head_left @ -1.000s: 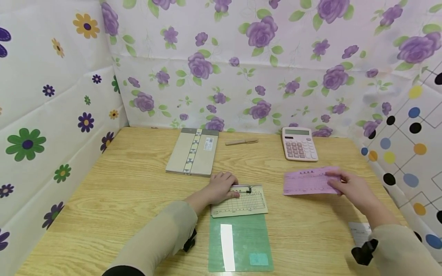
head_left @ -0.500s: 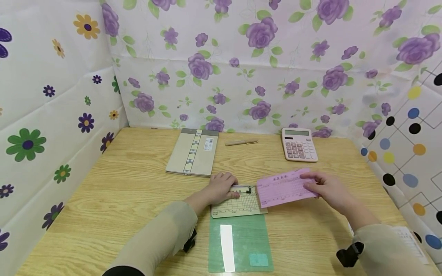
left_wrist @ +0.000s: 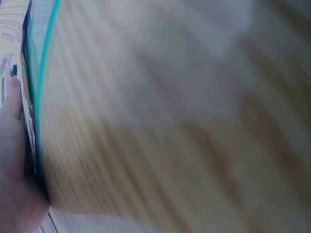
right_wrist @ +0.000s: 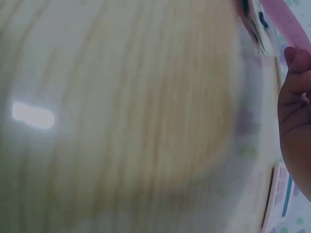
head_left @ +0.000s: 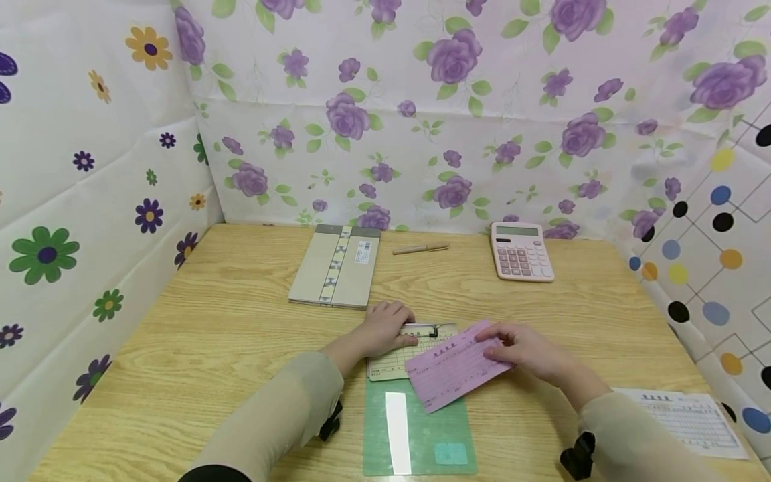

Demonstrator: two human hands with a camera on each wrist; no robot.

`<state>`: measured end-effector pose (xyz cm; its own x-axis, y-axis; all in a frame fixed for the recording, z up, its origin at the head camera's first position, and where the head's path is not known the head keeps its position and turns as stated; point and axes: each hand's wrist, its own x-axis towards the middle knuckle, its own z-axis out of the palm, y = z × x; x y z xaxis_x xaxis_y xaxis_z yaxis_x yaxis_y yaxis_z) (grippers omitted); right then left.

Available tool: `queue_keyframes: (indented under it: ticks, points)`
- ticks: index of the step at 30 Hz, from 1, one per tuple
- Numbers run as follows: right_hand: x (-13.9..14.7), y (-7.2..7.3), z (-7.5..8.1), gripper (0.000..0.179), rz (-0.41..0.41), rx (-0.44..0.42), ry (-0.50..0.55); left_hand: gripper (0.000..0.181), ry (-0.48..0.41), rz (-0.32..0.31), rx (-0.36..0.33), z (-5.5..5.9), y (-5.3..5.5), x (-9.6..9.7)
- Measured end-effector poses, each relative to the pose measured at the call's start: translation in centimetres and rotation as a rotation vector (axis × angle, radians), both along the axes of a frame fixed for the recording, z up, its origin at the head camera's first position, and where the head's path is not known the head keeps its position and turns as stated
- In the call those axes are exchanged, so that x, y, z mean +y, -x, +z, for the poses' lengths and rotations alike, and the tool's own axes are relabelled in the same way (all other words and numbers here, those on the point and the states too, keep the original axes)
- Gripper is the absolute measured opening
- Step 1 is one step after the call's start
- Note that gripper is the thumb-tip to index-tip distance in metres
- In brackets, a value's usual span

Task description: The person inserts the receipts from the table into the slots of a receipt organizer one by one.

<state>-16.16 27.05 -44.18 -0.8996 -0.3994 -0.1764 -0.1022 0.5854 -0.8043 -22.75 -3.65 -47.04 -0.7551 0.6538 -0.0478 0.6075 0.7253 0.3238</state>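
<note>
A green translucent clipboard (head_left: pixel 385 428) lies on the table with cream form slips (head_left: pixel 388 365) under its metal clip (head_left: pixel 432 331). My left hand (head_left: pixel 384 329) grips the clipboard's upper left part at the clip, its thumb (left_wrist: pixel 13 92) over the top slip. The fingers' undersides are hidden. With thumb and fingers, my right hand (head_left: pixel 527 351) pinches a pink printed slip (head_left: pixel 448 375) by its right end. That slip is held tilted over the right side of the cream slips and the board; a strip of it shows in the right wrist view beside the fingertips.
Behind the clipboard lie a beige notebook (head_left: pixel 336 266), a tan pen (head_left: pixel 420 249) and a pink calculator (head_left: pixel 521 252). A white form slip (head_left: pixel 693 422) lies at the right, partly behind the right sleeve. Patterned cloth walls (head_left: pixel 385 134) border the wooden table (head_left: pixel 229 321).
My right hand has carried the pink slip leftward and nearer, from the table's right side to over the clipboard, turning it askew. The white slip is more exposed. My left hand has stayed put.
</note>
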Motion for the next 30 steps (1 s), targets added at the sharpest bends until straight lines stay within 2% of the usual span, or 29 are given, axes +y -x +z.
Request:
queue_keyframes:
  ticks: [10,18,22,26,30]
  points:
    - [-2.8,0.1,-1.1,0.034,0.048,-0.029,-0.024,0.042,-0.019,0.001,-0.013,0.0,0.1,0.1]
    - [-5.0,-0.1,-1.7,0.032,0.051,-0.020,-0.046,0.039,-0.021,0.036,-0.013,-0.2,0.0,0.1]
    - [-5.5,-0.3,-2.0,0.032,0.051,0.012,-0.045,0.037,-0.023,0.048,-0.002,-0.1,-0.1,0.2]
    - [-5.8,-0.5,-2.2,0.033,0.066,0.096,-0.052,0.036,0.005,0.060,0.055,0.0,-0.3,0.6]
    - [-6.3,-0.6,-2.4,0.037,0.057,0.174,-0.093,0.037,0.064,0.053,0.143,0.3,-0.5,0.9]
